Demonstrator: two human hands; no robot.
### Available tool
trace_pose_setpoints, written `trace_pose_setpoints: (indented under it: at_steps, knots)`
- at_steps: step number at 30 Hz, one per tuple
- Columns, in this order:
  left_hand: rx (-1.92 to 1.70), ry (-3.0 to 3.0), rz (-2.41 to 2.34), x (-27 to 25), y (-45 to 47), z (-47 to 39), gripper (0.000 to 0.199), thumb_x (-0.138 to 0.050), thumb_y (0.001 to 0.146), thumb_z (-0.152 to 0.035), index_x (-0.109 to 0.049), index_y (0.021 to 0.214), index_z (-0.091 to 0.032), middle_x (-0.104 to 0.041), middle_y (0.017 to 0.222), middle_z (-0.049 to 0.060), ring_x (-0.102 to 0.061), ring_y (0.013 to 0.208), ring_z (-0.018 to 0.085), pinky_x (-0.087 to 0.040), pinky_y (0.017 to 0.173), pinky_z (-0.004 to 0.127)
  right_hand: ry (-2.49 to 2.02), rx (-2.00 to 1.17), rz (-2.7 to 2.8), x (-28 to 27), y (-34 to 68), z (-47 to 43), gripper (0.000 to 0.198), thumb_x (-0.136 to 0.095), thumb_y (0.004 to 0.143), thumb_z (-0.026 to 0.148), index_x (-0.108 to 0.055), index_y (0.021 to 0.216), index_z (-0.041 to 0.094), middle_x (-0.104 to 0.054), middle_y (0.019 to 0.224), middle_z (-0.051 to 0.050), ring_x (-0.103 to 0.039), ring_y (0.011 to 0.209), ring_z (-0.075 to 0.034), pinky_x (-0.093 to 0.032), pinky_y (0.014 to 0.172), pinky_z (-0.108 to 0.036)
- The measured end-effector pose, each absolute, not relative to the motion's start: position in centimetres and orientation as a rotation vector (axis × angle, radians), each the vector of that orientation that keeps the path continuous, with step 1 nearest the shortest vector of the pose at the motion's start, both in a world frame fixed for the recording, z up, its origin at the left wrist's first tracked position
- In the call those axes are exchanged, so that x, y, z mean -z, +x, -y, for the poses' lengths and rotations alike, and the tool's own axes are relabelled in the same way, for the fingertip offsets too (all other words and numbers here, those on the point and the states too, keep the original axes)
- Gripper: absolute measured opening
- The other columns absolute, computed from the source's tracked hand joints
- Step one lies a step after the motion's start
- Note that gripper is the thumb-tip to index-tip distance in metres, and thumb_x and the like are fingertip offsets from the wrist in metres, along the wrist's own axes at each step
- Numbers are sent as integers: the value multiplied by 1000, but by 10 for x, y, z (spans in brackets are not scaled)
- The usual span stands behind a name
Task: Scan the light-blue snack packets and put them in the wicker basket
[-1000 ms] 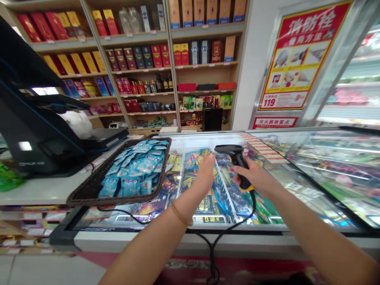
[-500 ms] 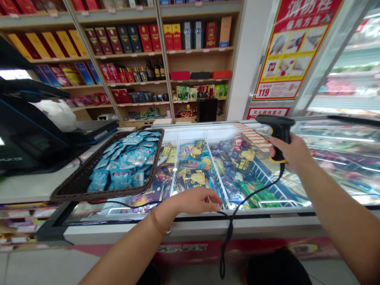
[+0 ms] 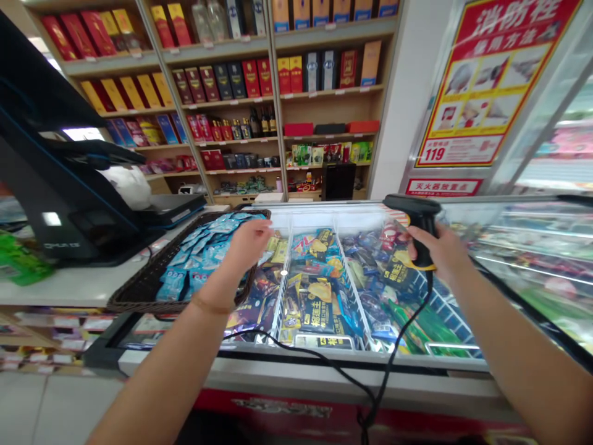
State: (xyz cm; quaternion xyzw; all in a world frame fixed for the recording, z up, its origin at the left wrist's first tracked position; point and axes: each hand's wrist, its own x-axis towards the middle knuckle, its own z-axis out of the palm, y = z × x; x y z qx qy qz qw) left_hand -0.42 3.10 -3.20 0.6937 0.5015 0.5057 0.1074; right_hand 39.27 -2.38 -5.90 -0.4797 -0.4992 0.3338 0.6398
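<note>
The right hand [image 3: 440, 250] is clenched around the grip of a black barcode scanner [image 3: 414, 217] with a yellow band at its base, holding it upright above the right part of an open chest freezer [image 3: 324, 364]. The scanner's head points to the left, and its black cable [image 3: 370, 383] hangs from the grip, runs down across the freezer's front edge and loops along it toward the left.

The left hand [image 3: 250, 242] reaches forward with fingers loosely curled — released, nothing gripped in it — and sits at the right edge of a dark wicker tray [image 3: 139, 290], just where the tray meets the freezer opening. Whether the fingertips actually touch a packet cannot be told. A thin bracelet [image 3: 210, 305] circles that wrist.

The tray rests partly on the white tabletop [image 3: 69, 287] and partly over the freezer's left side, and it is heaped with small blue packets [image 3: 199, 253]. Inside the freezer, white wire dividers [image 3: 281, 284] split the space into compartments filled with wrapped ice creams [image 3: 315, 296] — dark and yellow wrappers in the middle, blue and green ones to the right.

On the tabletop to the left stands a black checkout terminal [image 3: 55, 191]. Behind, wooden shelves [image 3: 259, 93] carry rows of red, yellow and dark boxes, and a red and yellow poster [image 3: 491, 80] hangs on the wall at right.
</note>
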Motion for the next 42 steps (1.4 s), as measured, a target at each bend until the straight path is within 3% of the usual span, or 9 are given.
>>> trace_pose_setpoints:
  at_steps: [3,6,13,17,20,24,28,33,42]
  knots:
    - [-1616,1878,-1981,15,-53,-78,27,-75,69,-33,-69,89,-16,-72,99,17,-65,103,35,-47,94,51,-1056,-879,1165,68,376,17,36,-77,71,51,-59,80,22,-60,57,1,-50,42,-12,-38,40,-25]
    - [-1523,1491,-2367,15,-86,-102,36,-83,61,-37,-57,73,-16,-69,106,23,-54,120,47,-39,97,60,-1048,-983,1146,83,371,19,37,-78,70,50,-58,82,22,-63,63,0,-51,43,-12,-40,40,-26]
    - [-1333,1514,-2402,30,-101,-111,63,-88,58,-44,-31,58,-18,-65,90,15,-38,134,52,-23,104,66,-1177,-1052,1230,98,388,27,36,-77,73,49,-57,74,19,-60,54,0,-52,41,-12,-40,42,-25]
    - [-1373,1606,-2231,10,-83,-109,58,-90,54,-34,-33,54,-21,-64,79,16,-50,124,46,-30,104,62,-1182,-1012,1159,92,390,27,41,-81,66,50,-56,74,19,-61,56,0,-52,40,-12,-39,41,-25]
    - [-1617,1800,-1962,-11,-49,-99,37,-83,63,-26,-47,59,-23,-63,76,12,-59,110,38,-37,101,52,-1185,-1043,1185,92,389,27,43,-79,69,54,-57,75,18,-60,55,0,-52,40,-12,-39,41,-25]
    - [-1855,1696,-1522,-10,30,-81,13,-68,78,-25,-58,82,-17,-66,81,7,-62,78,21,-48,79,38,-1193,-1073,1184,93,391,28,47,-73,74,63,-58,78,18,-62,59,-1,-53,42,-11,-42,42,-25]
    - [-1704,1480,-1036,40,104,-73,17,-71,75,-28,-64,84,-16,-70,80,4,-63,77,18,-50,72,28,-1183,-1096,1137,88,391,31,45,-76,73,58,-57,82,18,-62,62,0,-52,43,-11,-41,41,-24]
    - [-1662,1248,-958,106,129,-82,17,-74,69,-29,-69,79,-17,-71,74,4,-65,76,19,-50,71,27,-1216,-1080,1178,85,375,39,37,-77,70,43,-54,85,18,-62,63,1,-52,41,-10,-39,42,-24]
    - [-1568,1099,-980,123,116,-96,30,-79,61,-32,-75,84,-14,-73,75,4,-62,64,16,-43,54,22,-1476,-840,1417,88,347,49,36,-70,76,46,-62,95,16,-57,54,2,-50,44,-13,-41,46,-27]
